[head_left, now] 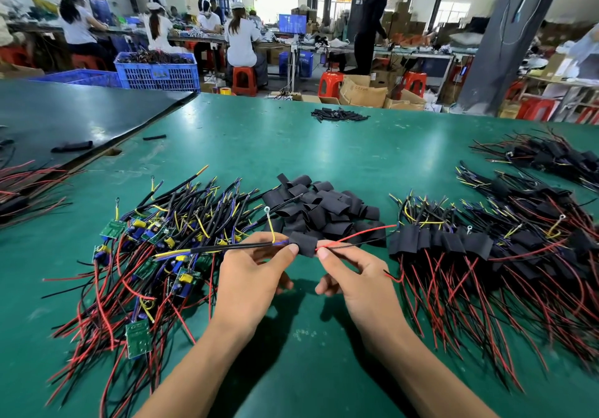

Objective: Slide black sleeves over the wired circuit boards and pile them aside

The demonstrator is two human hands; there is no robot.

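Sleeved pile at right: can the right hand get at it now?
Probably yes: the sleeved pile lies just beside the right hand, only bare table between, though its grip is on wires.

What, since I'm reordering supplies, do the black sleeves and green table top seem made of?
The black sleeve pinched between the left hand and right hand: matte, flattened, creased soft tubing, probably heat-shrink plastic. The green table top: smooth mat with soft sheen reflecting window light, likely rubber or vinyl; I cannot tell which.
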